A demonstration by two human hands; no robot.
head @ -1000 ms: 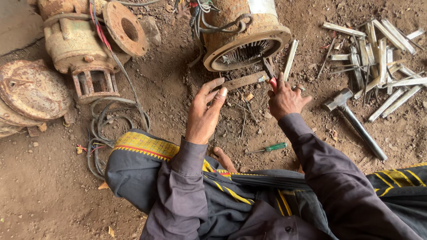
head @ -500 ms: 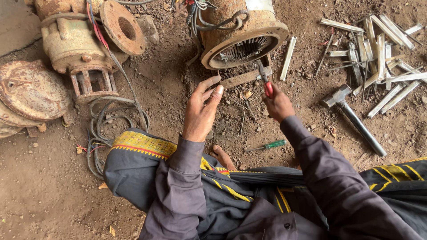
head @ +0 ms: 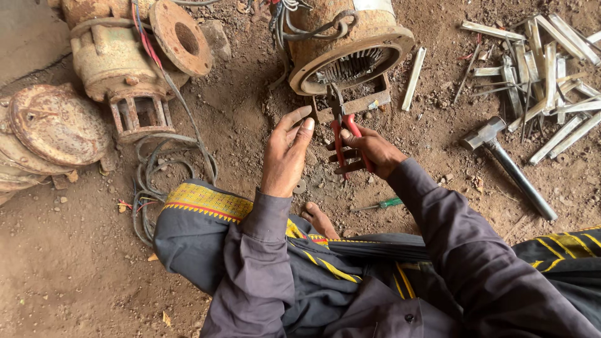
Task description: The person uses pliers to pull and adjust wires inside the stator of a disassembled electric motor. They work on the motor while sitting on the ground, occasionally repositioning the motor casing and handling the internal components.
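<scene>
Pliers (head: 341, 128) with red handles sit in the right hand (head: 369, 150), nose up at the rusty motor (head: 347, 47) on the dirt ground (head: 75, 269).
Right hand's fingers are wrapped around the handles; the left hand (head: 285, 156) is open, flat, just beside them, holding nothing. A hammer (head: 507, 166) and metal strips (head: 551, 69) lie to the right, an old pump (head: 125, 62) and cables (head: 163, 169) to the left, a small green screwdriver (head: 379, 204) near the bare foot (head: 319, 219).

— What were the pliers (head: 343, 128) like?
— Dull metal jaws, glossy red plastic grips. At twelve o'clock, the motor housing (head: 350, 47) was rough, rusted iron.
— The hammer (head: 507, 164)?
— Matt grey steel, on gritty earth floor (head: 75, 263).
</scene>
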